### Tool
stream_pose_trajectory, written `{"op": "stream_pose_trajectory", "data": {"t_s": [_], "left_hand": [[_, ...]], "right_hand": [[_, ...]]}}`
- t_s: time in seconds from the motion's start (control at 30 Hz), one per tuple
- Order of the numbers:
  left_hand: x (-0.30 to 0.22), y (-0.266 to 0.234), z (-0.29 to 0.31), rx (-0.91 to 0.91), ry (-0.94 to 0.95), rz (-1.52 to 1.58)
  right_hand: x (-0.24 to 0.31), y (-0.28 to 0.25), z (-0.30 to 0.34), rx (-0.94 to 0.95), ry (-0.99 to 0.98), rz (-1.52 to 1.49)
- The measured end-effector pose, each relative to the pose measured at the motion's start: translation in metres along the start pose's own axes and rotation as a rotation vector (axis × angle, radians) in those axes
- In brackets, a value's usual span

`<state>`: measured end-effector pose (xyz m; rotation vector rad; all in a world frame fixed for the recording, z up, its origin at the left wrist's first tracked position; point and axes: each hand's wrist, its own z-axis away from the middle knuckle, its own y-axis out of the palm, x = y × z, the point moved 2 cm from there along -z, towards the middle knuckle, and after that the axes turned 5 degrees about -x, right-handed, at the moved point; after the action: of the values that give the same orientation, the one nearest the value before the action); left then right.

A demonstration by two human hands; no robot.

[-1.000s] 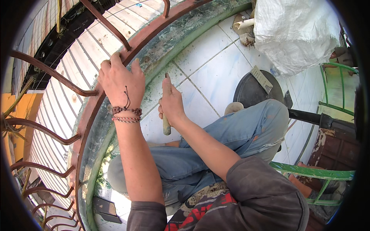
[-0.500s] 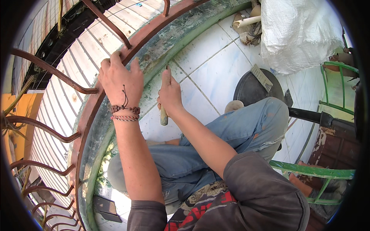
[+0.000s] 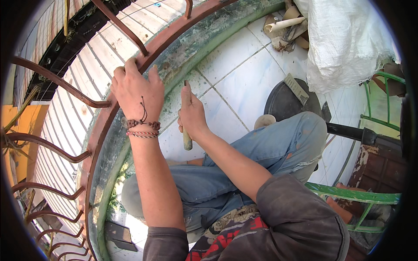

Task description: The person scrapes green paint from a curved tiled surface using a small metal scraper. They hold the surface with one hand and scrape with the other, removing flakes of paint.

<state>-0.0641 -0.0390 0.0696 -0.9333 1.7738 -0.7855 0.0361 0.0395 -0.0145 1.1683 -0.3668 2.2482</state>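
My left hand [image 3: 138, 89], with cord and bead bracelets at the wrist, lies over the curved red-brown metal railing [image 3: 96, 145], its fingers curled across the bar. The thumb points up, apart from the fingers. To its right, my right hand [image 3: 192, 114] is closed round a hand tool with a worn, greenish handle [image 3: 187, 142]. A short dark tip shows above the thumb; the tool's kind cannot be made out. Between the hands runs the paint-worn green ledge [image 3: 185, 61] under the railing; the tool is held over the tiles beside it.
Paint specks dot the white floor tiles [image 3: 235, 69]. A black round lid-like object [image 3: 283, 102] carries a flat, pale tool [image 3: 296, 89]. A white woven sack [image 3: 344, 43] and pale pipe pieces [image 3: 285, 25] are at the upper right. Green metal bars [image 3: 361, 193] and a person's bare limb [image 3: 339, 211] lie right.
My right hand and its tool have moved slightly down, toward me. At the upper right, the white sack has shifted right, uncovering more pipe pieces. My left hand stays on the railing.
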Motion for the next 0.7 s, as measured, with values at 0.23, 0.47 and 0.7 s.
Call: {"op": "stream_pose_trajectory", "data": {"t_s": [0.23,0.47,0.7], "left_hand": [[0.001,0.0,-0.002,0.01,-0.021,-0.012],[-0.001,-0.001,0.0,0.017,-0.004,0.016],[-0.002,-0.003,-0.001,0.016,-0.005,0.008]], "right_hand": [[0.007,-0.003,-0.01,-0.04,0.046,-0.049],[0.0,-0.003,-0.013,-0.013,0.091,-0.085],[0.009,0.001,-0.018,-0.047,0.039,-0.059]]}}
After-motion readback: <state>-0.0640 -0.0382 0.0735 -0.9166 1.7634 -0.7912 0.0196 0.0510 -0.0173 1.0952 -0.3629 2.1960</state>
